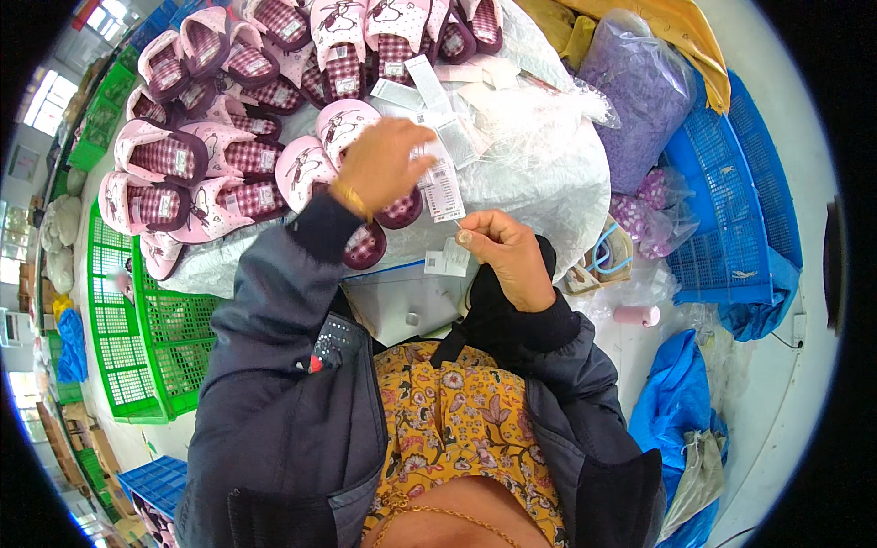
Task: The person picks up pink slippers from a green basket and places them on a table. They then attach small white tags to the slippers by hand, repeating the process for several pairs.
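Note:
My left hand (384,169) is over a pair of pink slippers, its thumb and forefinger apart beside a long white paper tag (445,187). One slipper (306,173) of this pair lies left of the wrist; my hand and sleeve partly cover both. Below the tag, my right hand (507,256) pinches a thin tag string between thumb and forefinger, close to the tag's lower end. Further white tags (425,87) lie scattered above my left hand. Another small white tag (446,259) hangs or lies near the table's front edge, left of my right hand.
Many pink slippers with checked insoles (164,155) cover the left and far side of the table (566,201). A heap of white strings (534,123) is on it. Green crates (137,338) stand left; blue crates (722,210) and a purple bagged bundle (635,87) stand right.

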`<state>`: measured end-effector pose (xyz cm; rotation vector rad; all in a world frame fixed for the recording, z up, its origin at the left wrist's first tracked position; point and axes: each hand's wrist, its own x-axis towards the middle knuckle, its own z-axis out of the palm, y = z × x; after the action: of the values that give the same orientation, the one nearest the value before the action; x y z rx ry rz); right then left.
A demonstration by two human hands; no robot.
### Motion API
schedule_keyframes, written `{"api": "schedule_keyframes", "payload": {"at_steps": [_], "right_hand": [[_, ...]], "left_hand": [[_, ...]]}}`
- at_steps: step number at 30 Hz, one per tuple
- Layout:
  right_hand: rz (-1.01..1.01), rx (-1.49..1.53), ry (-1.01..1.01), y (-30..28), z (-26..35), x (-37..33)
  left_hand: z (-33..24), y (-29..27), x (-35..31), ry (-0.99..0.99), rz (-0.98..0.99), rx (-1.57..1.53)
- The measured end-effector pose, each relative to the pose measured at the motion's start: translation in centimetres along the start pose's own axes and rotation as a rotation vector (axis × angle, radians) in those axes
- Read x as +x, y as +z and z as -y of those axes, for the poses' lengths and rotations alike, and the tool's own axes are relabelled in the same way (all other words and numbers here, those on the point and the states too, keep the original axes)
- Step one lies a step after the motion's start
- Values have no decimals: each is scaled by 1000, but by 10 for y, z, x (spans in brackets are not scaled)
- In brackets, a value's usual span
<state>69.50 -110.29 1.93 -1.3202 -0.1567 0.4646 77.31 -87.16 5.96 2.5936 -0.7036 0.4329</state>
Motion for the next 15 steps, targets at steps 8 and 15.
{"api": "schedule_keyframes", "payload": {"at_steps": [8,15], "right_hand": [[-97,-6,-41,-7,-1,-2],[-117,51,-58,-12,-7,-2]], "left_hand": [[52,19,68,-116,635,424],[90,35,76,-154,579,-38]]}}
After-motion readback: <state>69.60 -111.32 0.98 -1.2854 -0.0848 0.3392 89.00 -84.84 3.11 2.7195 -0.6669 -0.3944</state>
